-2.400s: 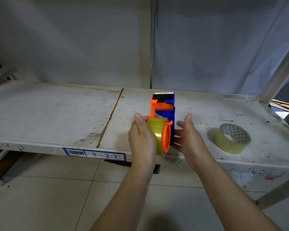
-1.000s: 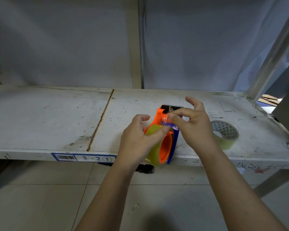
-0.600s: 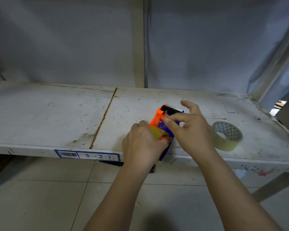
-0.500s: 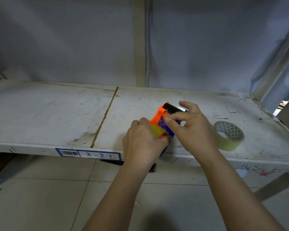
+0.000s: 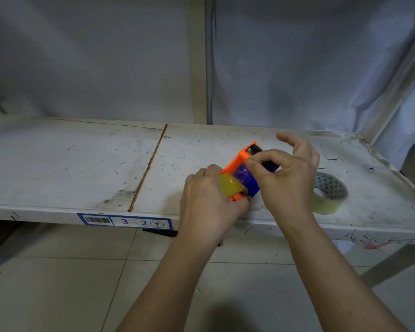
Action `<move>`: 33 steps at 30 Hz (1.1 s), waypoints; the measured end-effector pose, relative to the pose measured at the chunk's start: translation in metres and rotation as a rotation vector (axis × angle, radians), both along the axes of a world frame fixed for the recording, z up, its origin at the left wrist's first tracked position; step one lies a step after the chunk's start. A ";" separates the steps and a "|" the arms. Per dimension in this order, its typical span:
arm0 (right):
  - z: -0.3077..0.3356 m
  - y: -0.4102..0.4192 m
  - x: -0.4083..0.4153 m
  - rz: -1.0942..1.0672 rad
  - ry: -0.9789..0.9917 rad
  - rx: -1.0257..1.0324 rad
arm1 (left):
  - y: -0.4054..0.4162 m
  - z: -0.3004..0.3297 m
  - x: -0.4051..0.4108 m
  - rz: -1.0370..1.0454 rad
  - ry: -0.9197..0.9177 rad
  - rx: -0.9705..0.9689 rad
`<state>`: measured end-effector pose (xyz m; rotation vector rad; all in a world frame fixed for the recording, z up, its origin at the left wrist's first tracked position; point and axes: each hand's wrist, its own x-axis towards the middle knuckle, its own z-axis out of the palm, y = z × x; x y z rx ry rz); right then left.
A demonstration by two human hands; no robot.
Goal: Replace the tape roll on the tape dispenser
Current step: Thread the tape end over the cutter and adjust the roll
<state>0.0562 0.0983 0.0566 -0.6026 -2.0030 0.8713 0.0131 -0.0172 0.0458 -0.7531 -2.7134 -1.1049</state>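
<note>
An orange and blue tape dispenser lies tilted over the front part of a white shelf. A yellowish tape roll sits mounted on it. My left hand wraps around the roll end of the dispenser. My right hand pinches the clear tape end between thumb and forefinger near the dispenser's front, with the other fingers spread. A second tape roll lies flat on the shelf to the right, partly hidden behind my right hand.
The shelf's front edge carries a blue label reading 3-2. A seam splits the shelf boards left of the dispenser. A grey sheet hangs behind, with an upright post. Tiled floor lies below.
The dispenser has come down from a raised, upright hold to a tilted lie near the shelf. My right hand has drawn the tape end forward along the dispenser's top.
</note>
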 end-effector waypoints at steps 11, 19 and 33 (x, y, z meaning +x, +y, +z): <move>0.029 0.031 0.016 0.273 -0.190 -0.414 | -0.007 -0.012 -0.001 0.012 -0.025 -0.042; 0.014 0.020 0.006 0.237 -0.517 -0.024 | -0.004 -0.014 0.003 0.005 -0.010 -0.091; 0.014 0.018 0.005 0.052 -0.423 0.123 | -0.006 -0.013 -0.004 -0.006 0.047 -0.108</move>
